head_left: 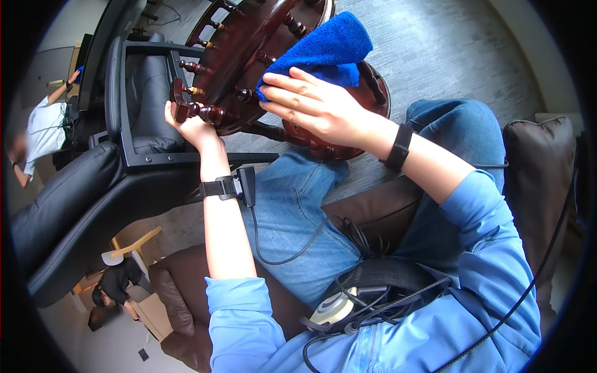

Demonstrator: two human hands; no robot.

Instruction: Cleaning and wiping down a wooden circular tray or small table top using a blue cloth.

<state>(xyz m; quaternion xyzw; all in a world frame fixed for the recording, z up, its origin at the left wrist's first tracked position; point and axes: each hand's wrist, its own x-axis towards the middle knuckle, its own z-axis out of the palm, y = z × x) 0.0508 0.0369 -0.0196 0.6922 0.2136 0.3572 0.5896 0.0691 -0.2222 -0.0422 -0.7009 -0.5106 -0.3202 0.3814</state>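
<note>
1. Above the lap, one dark red turned-wood chair (249, 62) is gripped at a spindle by the closed left hand (189, 124).
2. One folded blue terry cloth (323, 46) is pressed flat onto it under the right hand (317, 105), fingers spread.

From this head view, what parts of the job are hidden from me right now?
- Wood under the blue cloth: covered by it and the right hand.
- Top of the dark wooden piece: cut off by the picture's upper edge.
- Left hand grip: fingers wrap behind a turned spindle, out of sight.
- Person at the far left: small, blurred.
</note>
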